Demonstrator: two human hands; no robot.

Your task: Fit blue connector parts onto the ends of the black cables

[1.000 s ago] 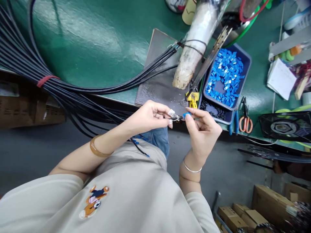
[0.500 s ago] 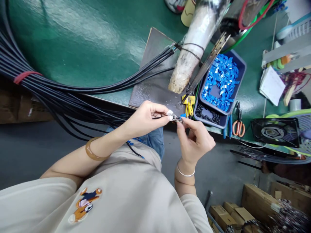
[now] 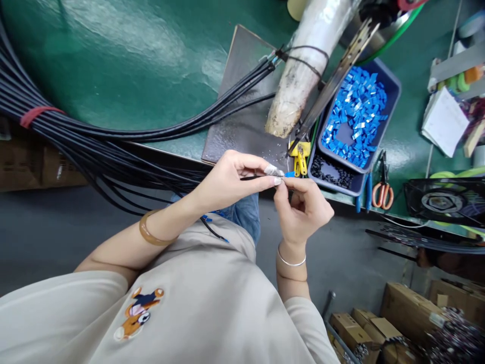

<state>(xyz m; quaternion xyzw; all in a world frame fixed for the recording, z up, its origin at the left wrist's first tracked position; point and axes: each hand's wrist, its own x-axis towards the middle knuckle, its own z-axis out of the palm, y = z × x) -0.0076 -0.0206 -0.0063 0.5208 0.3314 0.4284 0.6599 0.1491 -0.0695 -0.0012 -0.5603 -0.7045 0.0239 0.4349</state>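
Observation:
My left hand (image 3: 240, 177), with white tape round a fingertip, is closed in a pinch on a black cable (image 3: 253, 177). At the cable's tip, my right hand (image 3: 306, 208) is also closed, thumb against forefinger. The fingertips of both hands meet there, and they hide most of what lies between them. A small blue connector piece (image 3: 289, 174) shows just beyond the fingertips; whether it is on the cable cannot be told. Just past it, a yellow tool (image 3: 300, 157) lies at the edge of the dark board (image 3: 242, 129).
Black cables (image 3: 125, 135) run in a thick bundle from the left, tied with a red band (image 3: 40, 115). A bin of blue connectors (image 3: 354, 119) sits over a bin of small black parts (image 3: 331, 173). Orange-handled scissors (image 3: 383, 194) lie right. A wrapped post (image 3: 299, 76) leans over the board.
My hands have drawn closer together at the cable's tip. The bare wire or metal seen between them is now covered by fingers. The whole view has shifted a little.

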